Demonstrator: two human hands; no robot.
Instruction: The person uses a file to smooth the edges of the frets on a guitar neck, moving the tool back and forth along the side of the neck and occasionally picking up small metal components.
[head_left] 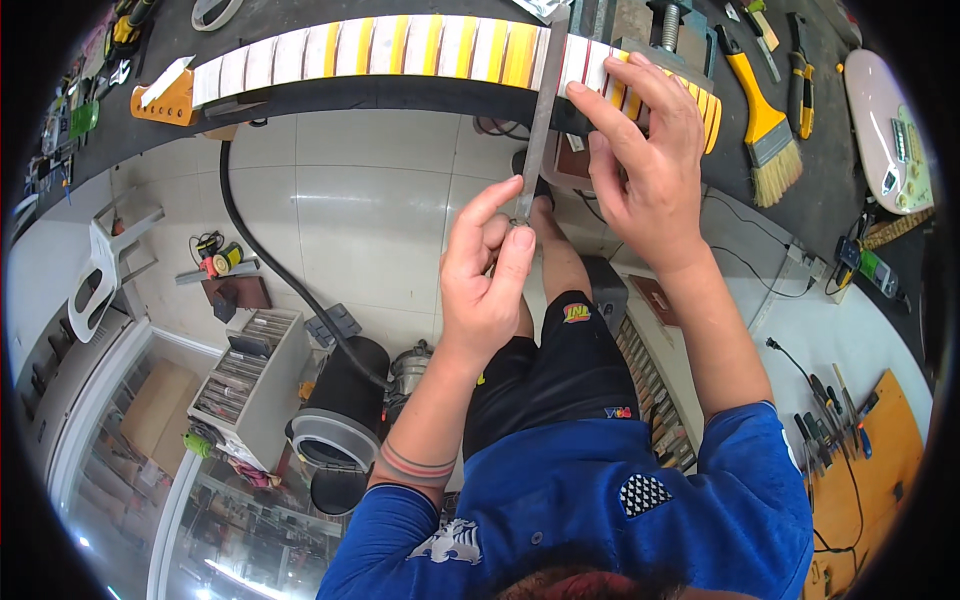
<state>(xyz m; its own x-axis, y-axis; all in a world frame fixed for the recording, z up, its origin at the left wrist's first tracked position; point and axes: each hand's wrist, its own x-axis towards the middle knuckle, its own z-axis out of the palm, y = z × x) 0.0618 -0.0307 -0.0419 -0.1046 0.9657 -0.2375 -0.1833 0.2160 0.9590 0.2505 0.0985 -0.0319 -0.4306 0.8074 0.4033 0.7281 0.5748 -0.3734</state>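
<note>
A guitar neck point(420, 50) lies across the bench, its fretboard covered in white and yellow tape strips between the frets and its orange headstock point(165, 103) at the left. My left hand point(487, 270) pinches the near end of a long, flat metal file point(542, 125), which crosses the neck and points away from me. To the right of the file, my right hand point(655, 150) has its fingers apart, with fingertips at the taped fretboard. Its lower fingers partly cover the neck's right end.
Behind the neck's right end stands a vise point(690, 40). A yellow-handled brush point(757, 110), yellow-and-black pliers point(800, 85) and a pale rounded body with a green panel point(880, 135) lie to the right. Below are a black hose point(255, 245) and vacuum canister point(345, 390).
</note>
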